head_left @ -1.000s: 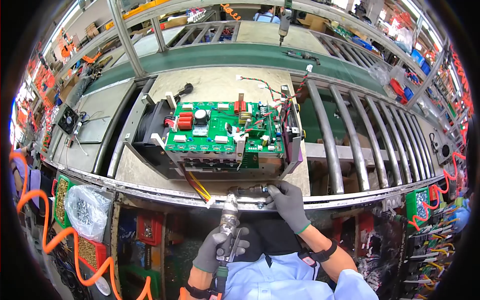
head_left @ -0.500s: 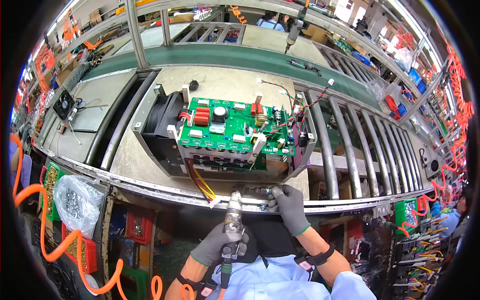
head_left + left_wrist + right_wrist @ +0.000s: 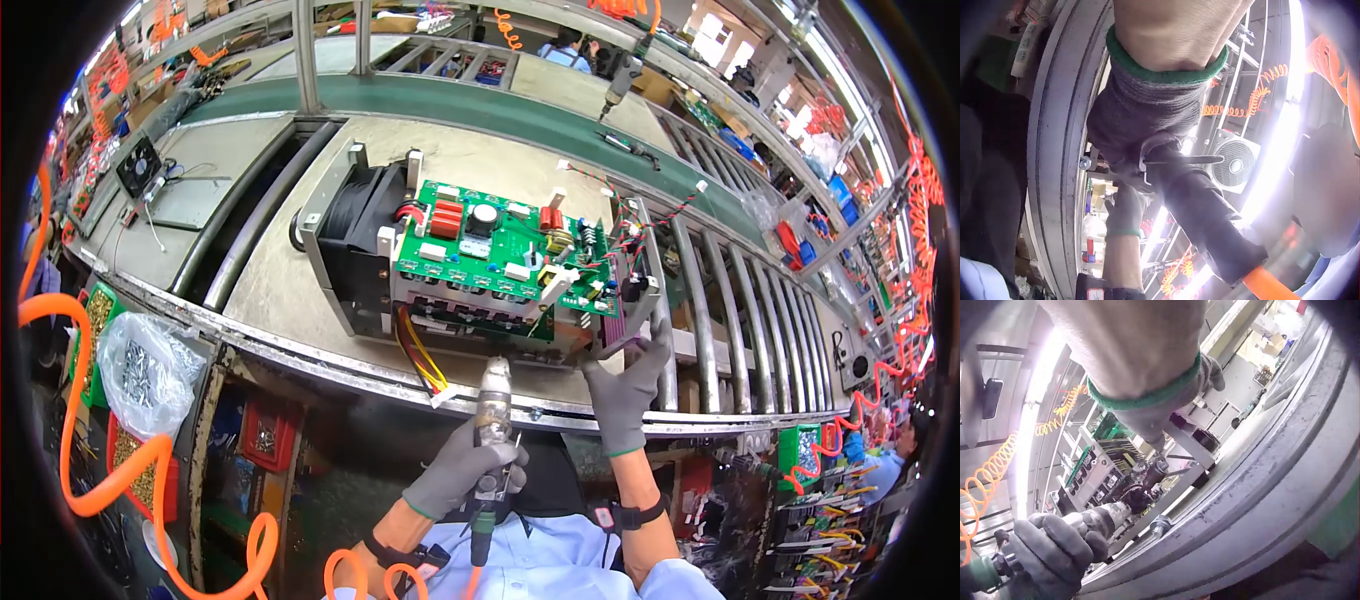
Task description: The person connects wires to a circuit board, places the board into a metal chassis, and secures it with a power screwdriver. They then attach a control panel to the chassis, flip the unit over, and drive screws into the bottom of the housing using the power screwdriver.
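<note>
Gloved fingers of my left hand [image 3: 465,470] [image 3: 1147,112] are wrapped round an air tool [image 3: 494,405] [image 3: 1200,206] [image 3: 1094,520], its head pointing away from the body toward the bench edge. My right hand [image 3: 628,395] [image 3: 1147,419], also gloved, is at the front right corner of a metal chassis [image 3: 375,300], thumb and fingers spread apart. Whether it touches the chassis cannot be told. On top of the chassis lies a green circuit board [image 3: 500,245]; a black fan housing [image 3: 360,220] stands at its left. Yellow and brown wires [image 3: 425,362] hang from its front to a white connector.
Metal rollers [image 3: 745,330] run to the right of the chassis. A green conveyor [image 3: 450,105] crosses behind. At the left front are a plastic bag of screws [image 3: 145,375] and a red bin [image 3: 270,435]. An orange coiled hose [image 3: 165,500] loops at lower left.
My right hand has let go of the tool's head and moved right to the chassis corner, fingers now spread. My left hand still holds the tool. The head view has shifted and tilted.
</note>
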Motion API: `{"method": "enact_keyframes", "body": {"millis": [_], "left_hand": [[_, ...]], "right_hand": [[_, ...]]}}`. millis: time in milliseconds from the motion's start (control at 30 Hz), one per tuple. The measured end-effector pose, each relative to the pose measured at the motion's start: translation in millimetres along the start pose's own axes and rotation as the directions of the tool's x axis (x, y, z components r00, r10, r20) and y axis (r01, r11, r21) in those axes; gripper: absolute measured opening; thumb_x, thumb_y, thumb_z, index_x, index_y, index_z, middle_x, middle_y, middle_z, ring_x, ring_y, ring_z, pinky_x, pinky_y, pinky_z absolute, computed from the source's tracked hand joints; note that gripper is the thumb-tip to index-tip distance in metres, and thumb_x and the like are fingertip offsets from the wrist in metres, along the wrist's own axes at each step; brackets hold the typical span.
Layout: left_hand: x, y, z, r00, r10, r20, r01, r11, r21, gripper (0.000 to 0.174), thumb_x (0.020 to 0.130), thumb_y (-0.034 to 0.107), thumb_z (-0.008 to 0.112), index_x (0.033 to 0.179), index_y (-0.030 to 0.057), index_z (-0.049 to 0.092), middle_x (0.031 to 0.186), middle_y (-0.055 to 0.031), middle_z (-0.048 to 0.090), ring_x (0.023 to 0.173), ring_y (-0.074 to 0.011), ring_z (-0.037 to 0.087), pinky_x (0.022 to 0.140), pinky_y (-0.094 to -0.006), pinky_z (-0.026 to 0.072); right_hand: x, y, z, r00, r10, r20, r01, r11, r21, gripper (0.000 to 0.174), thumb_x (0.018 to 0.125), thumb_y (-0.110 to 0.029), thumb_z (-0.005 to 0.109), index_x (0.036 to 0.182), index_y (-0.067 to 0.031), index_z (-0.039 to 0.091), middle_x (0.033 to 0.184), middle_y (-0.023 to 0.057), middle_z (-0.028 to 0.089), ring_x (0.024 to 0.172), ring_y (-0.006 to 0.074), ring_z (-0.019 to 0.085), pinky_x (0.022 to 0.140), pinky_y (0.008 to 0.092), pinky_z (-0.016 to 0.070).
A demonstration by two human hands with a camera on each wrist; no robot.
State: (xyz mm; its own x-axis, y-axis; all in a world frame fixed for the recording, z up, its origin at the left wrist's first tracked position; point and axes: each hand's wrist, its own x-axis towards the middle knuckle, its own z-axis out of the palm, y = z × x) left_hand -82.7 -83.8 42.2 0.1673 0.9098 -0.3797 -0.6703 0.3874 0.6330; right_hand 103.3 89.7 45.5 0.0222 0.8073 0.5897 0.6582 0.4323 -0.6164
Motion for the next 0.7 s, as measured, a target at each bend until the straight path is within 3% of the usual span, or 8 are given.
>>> {"method": "enact_keyframes", "body": {"millis": [100, 200, 233, 267, 333, 400, 567, 700], "left_hand": [[9.5, 3.7, 8.5, 0.999, 0.037, 0.003, -0.037, 0.999, 0.033, 0.038, 0.09, 0.012, 0.069, 0.119, 0.0008, 0.046, 0.096, -0.0146, 0.068, 0.074, -0.0205, 0.072, 0.066, -0.0331, 0.0619], [24.5, -2.5, 9.0, 0.998, 0.056, 0.01, -0.056, 0.998, 0.014, 0.038, 0.09, 0.012, 0.069, 0.119, 0.0004, 0.047, 0.096, -0.0143, 0.068, 0.073, -0.0204, 0.072, 0.065, -0.0322, 0.0615], [29.6, -6.0, 7.7, 0.995, 0.094, 0.031, -0.093, 0.995, -0.024, 0.037, 0.09, 0.013, 0.07, 0.118, 0.0005, 0.048, 0.095, -0.014, 0.068, 0.073, -0.02, 0.073, 0.063, -0.0314, 0.061], [33.6, -6.5, 7.3, 0.996, 0.084, 0.03, -0.084, 0.996, -0.002, 0.037, 0.09, 0.012, 0.069, 0.118, 0.0008, 0.048, 0.094, -0.0137, 0.068, 0.072, -0.0197, 0.073, 0.061, -0.0299, 0.0602], [34.4, -3.7, 10.5, 0.994, 0.105, 0.008, -0.105, 0.994, 0.022, 0.036, 0.09, 0.012, 0.068, 0.118, 0.001, 0.048, 0.093, -0.0137, 0.068, 0.07, -0.0195, 0.073, 0.059, -0.0291, 0.0596], [38.5, -5.2, 9.8, 0.995, 0.1, 0.003, -0.1, 0.994, 0.036, 0.035, 0.09, 0.012, 0.068, 0.117, 0.0011, 0.048, 0.093, -0.0129, 0.068, 0.07, -0.0194, 0.073, 0.058, -0.0291, 0.0599], [43.4, -2.8, 15.0, 0.995, 0.102, -0.013, -0.101, 0.994, 0.046, 0.037, 0.089, 0.012, 0.067, 0.118, 0.0009, 0.047, 0.094, -0.0124, 0.068, 0.069, -0.0178, 0.072, 0.057, -0.0279, 0.0596], [48.8, -4.7, 15.6, 0.996, 0.087, -0.016, -0.086, 0.995, 0.045, 0.038, 0.089, 0.011, 0.065, 0.12, 0.0009, 0.045, 0.094, -0.012, 0.067, 0.069, -0.0179, 0.072, 0.055, -0.028, 0.0594]], "right_hand": [[13.1, -7.6, 20.3, 1.0, -0.017, -0.006, 0.017, 0.999, 0.032, 0.11, 0.069, -0.013, 0.089, 0.155, 0.0034, 0.023, 0.136, 0.0235, 0.056, 0.123, 0.0346, 0.061, 0.102, 0.0411, 0.0494], [13.5, 7.8, 28.1, 0.967, 0.206, 0.149, -0.227, 0.963, 0.143, 0.104, 0.072, -0.011, 0.087, 0.153, 0.0058, 0.025, 0.138, 0.0239, 0.058, 0.124, 0.0316, 0.063, 0.099, 0.0398, 0.0521], [13.0, 10.0, 35.5, 0.991, 0.112, 0.067, -0.125, 0.957, 0.262, 0.1, 0.072, -0.01, 0.087, 0.151, 0.0063, 0.027, 0.127, 0.0212, 0.064, 0.116, 0.0292, 0.067, 0.095, 0.0374, 0.0545], [9.5, 12.1, 36.3, 1.0, 0.024, -0.002, -0.023, 0.977, 0.21, 0.071, 0.075, -0.007, 0.082, 0.135, 0.0036, 0.044, 0.118, 0.0164, 0.065, 0.105, 0.0245, 0.067, 0.091, 0.0361, 0.0527], [10.3, 13.2, 36.5, 1.0, 0.016, 0.005, -0.017, 0.986, 0.166, 0.066, 0.076, -0.008, 0.081, 0.131, 0.0032, 0.048, 0.118, 0.0162, 0.065, 0.104, 0.0248, 0.066, 0.091, 0.0363, 0.0526], [11.3, 11.7, 37.4, 0.996, -0.078, -0.05, 0.082, 0.994, 0.077, 0.064, 0.075, -0.011, 0.082, 0.13, 0.0009, 0.049, 0.112, 0.0157, 0.065, 0.101, 0.0271, 0.067, 0.088, 0.0378, 0.0529], [10.2, 4.7, 36.8, 0.996, 0.032, -0.078, -0.024, 0.994, 0.104, 0.061, 0.075, -0.017, 0.085, 0.124, -0.0008, 0.053, 0.11, 0.0159, 0.066, 0.098, 0.0312, 0.068, 0.084, 0.0397, 0.0537], [14.2, 17.5, 37.8, 0.993, -0.067, -0.1, 0.064, 0.998, -0.027, 0.065, 0.076, -0.015, 0.084, 0.131, 0.0004, 0.052, 0.11, 0.0174, 0.067, 0.099, 0.0311, 0.069, 0.086, 0.0397, 0.0539]]}}
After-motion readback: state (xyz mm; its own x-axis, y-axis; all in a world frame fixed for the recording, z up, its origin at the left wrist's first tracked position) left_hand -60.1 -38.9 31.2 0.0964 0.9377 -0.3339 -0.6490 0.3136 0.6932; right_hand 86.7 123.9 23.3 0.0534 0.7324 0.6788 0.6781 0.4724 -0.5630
